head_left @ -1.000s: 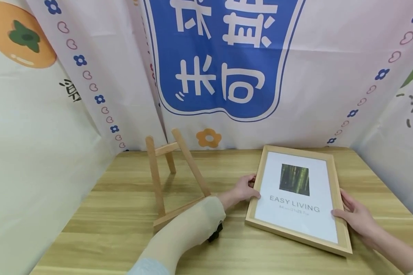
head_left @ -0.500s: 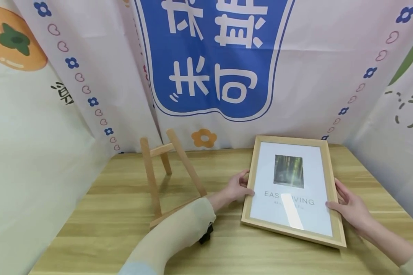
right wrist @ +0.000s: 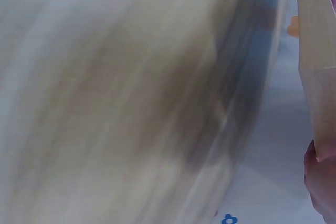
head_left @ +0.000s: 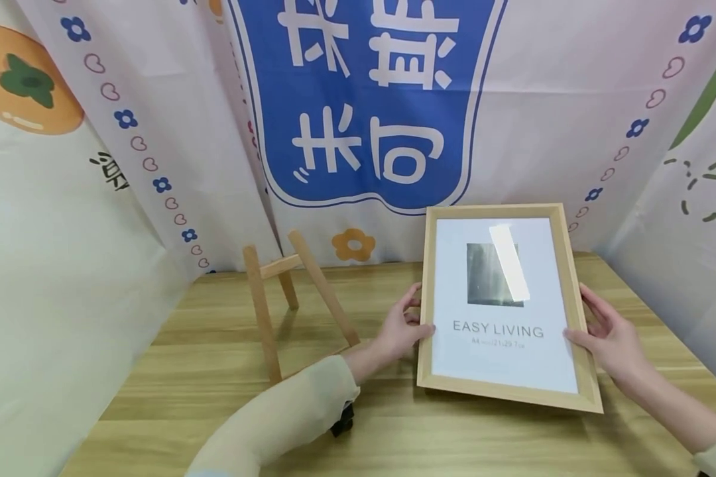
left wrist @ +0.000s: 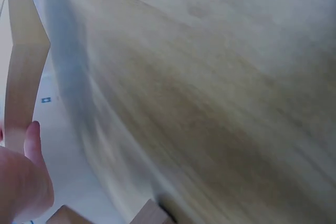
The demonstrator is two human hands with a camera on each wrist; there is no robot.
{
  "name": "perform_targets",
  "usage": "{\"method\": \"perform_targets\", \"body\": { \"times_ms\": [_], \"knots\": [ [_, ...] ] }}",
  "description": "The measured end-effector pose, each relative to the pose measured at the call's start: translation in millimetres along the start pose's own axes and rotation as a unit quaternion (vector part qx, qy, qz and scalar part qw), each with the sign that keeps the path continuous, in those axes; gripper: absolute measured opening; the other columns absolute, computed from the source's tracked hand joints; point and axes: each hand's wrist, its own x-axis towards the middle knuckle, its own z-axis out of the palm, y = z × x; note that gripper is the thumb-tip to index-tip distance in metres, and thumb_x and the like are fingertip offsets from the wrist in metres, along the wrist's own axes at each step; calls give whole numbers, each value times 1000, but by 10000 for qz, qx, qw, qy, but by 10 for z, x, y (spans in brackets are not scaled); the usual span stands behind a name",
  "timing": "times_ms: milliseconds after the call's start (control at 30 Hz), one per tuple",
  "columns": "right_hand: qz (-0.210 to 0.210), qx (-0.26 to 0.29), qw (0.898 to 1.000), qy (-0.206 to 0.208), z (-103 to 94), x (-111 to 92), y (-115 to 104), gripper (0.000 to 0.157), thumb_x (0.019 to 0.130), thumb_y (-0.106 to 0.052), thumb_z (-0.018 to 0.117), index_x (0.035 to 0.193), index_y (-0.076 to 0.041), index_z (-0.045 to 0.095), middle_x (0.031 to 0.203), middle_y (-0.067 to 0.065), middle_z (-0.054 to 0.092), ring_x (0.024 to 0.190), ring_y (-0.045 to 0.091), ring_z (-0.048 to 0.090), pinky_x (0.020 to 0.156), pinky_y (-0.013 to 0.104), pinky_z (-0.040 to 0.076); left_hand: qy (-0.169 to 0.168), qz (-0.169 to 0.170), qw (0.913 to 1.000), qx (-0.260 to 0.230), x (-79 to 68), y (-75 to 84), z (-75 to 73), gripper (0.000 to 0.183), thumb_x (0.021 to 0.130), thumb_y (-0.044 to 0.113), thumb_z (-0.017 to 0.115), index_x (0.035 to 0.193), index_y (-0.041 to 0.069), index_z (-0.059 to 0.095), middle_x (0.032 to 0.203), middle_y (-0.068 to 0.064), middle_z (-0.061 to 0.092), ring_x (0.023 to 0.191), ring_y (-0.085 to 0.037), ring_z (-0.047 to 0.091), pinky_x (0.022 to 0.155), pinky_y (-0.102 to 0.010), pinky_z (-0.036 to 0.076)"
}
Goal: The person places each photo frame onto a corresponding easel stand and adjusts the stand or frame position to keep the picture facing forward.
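Note:
Both hands hold a light wooden picture frame [head_left: 501,361] by its two long sides, with a white sheet reading "EASY LIVING" behind its glazing. My left hand [head_left: 401,326] grips the left side, thumb on the front edge; my right hand [head_left: 616,341] grips the right side in the same way. The frame is tilted up off the table, its top toward the back wall. In the left wrist view the frame's corner [left wrist: 31,45] shows above the left hand [left wrist: 23,182]. The right hand [right wrist: 321,179] shows below the frame [right wrist: 317,77] in the right wrist view.
A small wooden easel [head_left: 262,311] stands to the left, its lower ledge partly hidden by the left forearm. A small black item [head_left: 343,421] peeks out below the left sleeve. The wood-grain table [head_left: 173,371] is bounded by printed cloth walls [head_left: 531,146].
The picture frame has risen and its top has tipped up toward the wall, both hands moving with it. A glare streak has shifted up over the picture. The easel stays put.

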Motion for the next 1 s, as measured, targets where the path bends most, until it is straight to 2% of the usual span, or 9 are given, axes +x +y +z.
{"method": "perform_targets", "body": {
  "times_ms": [133, 333, 567, 700, 800, 1000],
  "knots": [
    [-317, 283, 9991, -22, 66, 43, -92, 80, 80, 14, 56, 144, -14, 17, 148, -1, 11, 96, -6, 52, 69, 17, 50, 66, 373, 9991, 183, -129, 209, -37, 81, 71, -18, 60, 141, 9, 28, 114, -17, 45, 77, -21, 56, 62, -24, 51],
    [-573, 396, 9975, -66, 188, 123, -281, 79, 81, 12, 57, 144, -19, 21, 148, -3, 15, 100, -4, 51, 70, 17, 49, 281, 973, 9940, 412, -256, 407, -133, 80, 72, -17, 61, 141, 11, 28, 117, -18, 44, 84, -29, 56, 64, -25, 52],
    [-1150, 267, 9929, 154, 336, 259, -483, 77, 79, 16, 56, 142, -17, 27, 137, 7, 34, 106, 0, 49, 77, 14, 45, 636, 1740, 9802, 703, -382, 608, -221, 79, 73, -17, 61, 140, 10, 28, 118, -18, 45, 92, -35, 53, 71, -32, 52],
    [-1500, 449, 9875, 196, 461, 358, -554, 78, 76, 22, 54, 141, -13, 30, 127, 9, 40, 105, 6, 50, 79, 14, 44, 936, 2100, 9702, 764, -404, 560, -319, 81, 73, -14, 62, 139, 20, 30, 118, -14, 45, 92, -30, 53, 64, -33, 54],
    [-1702, 655, 9832, 78, 590, 421, -599, 77, 75, 25, 52, 140, -10, 30, 125, 10, 41, 106, 10, 50, 81, 16, 44, 1130, 2262, 9640, 825, -443, 488, -432, 81, 75, -11, 63, 138, 27, 30, 119, -11, 44, 92, -27, 53, 57, -33, 54],
    [-1930, 409, 9804, -22, 841, 542, -625, 77, 75, 23, 53, 140, -11, 31, 127, 8, 43, 106, 10, 51, 83, 18, 44, 1460, 2450, 9529, 1030, -638, 522, -607, 78, 77, -9, 63, 138, 26, 30, 119, -9, 42, 91, -27, 53, 54, -33, 54]
  ]
}}
